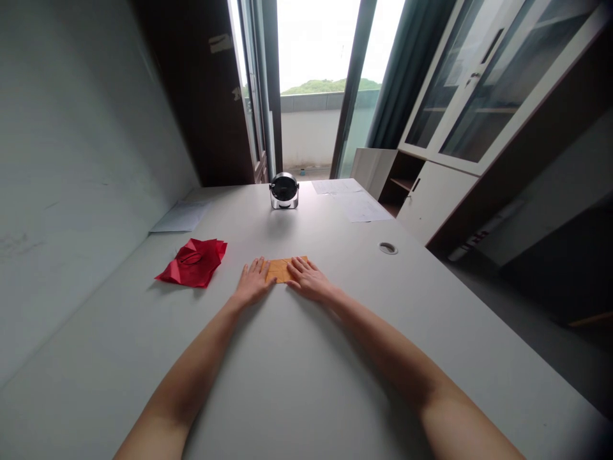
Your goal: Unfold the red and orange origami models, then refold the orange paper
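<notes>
A flat orange rectangle (278, 271), like creased paper or folded cloth, lies on the white table. My left hand (255, 281) rests flat over its left end, fingers stretched out. Over its right end lies my right hand (307, 278), palm down with the fingers extended. Both ends are partly hidden under the hands, while the creased middle shows between them. Off to the left of my left hand is a crumpled red sheet (196, 263) with a thin dark loop, perhaps a cord, on top.
A round black-and-silver device (284, 190) on a stand is beyond my hands. White papers (363, 207) lie at the table's far right, and another paper (179, 216) is by the left wall. A round cable hole (387, 248) sits near the right edge. Cabinets (435, 191) stand at right.
</notes>
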`<state>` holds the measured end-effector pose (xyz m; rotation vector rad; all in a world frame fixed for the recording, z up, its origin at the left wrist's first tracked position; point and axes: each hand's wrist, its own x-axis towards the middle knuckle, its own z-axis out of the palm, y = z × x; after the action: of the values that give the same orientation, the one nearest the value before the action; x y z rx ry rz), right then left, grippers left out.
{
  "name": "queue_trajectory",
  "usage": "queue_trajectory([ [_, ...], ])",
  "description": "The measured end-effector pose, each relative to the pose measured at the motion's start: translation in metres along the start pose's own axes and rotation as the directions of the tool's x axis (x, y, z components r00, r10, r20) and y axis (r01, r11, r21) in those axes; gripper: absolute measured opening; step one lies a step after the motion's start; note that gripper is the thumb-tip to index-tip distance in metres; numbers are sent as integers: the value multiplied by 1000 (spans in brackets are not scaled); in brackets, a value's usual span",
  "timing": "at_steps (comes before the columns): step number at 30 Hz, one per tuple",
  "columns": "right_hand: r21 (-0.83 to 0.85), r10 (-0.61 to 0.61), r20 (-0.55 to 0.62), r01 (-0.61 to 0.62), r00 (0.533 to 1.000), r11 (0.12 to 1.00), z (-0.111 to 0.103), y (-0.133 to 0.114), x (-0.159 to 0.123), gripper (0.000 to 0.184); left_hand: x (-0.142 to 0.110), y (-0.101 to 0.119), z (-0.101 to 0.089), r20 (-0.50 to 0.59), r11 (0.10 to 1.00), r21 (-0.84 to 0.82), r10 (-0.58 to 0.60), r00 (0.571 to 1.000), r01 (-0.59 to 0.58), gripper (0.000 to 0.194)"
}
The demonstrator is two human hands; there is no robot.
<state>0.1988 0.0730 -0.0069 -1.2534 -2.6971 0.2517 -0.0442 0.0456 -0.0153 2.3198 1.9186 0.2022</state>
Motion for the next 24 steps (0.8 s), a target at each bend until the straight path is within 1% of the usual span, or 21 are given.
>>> queue_trajectory([
  [3,-8,42,9,-42,999,999,-3,3,-1,76,-2,-3,-3,-26,998,6,-56,998,56,76],
  [5,-15,59,15,-59,998,998,-3,5,-1,76,-5,-2,-7,-55,999,16,-40,998,41,73],
  [7,-20,67,13,-67,998,998,-3,5,-2,76,-10,3,-11,-102,998,40,50,994,-47,66],
  [9,-19,68,4,-68,998,998,-2,5,-2,76,-14,10,-13,-149,985,68,168,974,-159,59],
  [10,-17,66,-3,-66,998,998,-1,5,-2,75,-15,15,-14,-155,976,73,214,964,-205,58],
  [11,-14,61,-10,-61,998,998,-1,5,-3,75,-16,19,-14,-136,966,69,256,957,-248,57],
  [13,-8,52,-23,-52,998,999,0,5,-4,73,-15,26,-11,-39,943,39,331,943,-330,58],
  [14,-5,51,-30,-51,998,999,1,6,-4,71,-15,28,-10,8,936,22,351,936,-351,59],
  [15,-3,55,-36,-55,998,998,1,6,-4,70,-13,29,-8,45,933,8,358,933,-359,61],
  [17,-1,71,-44,-72,996,997,2,7,-4,67,-11,27,-5,76,939,-5,342,937,-343,63],
  [20,-4,101,-43,-102,994,995,3,8,-4,64,-10,19,-3,65,958,-6,286,956,-286,64],
  [24,-7,115,-34,-116,993,993,1,7,-3,63,-11,7,-3,42,985,-1,174,984,-174,67],
])
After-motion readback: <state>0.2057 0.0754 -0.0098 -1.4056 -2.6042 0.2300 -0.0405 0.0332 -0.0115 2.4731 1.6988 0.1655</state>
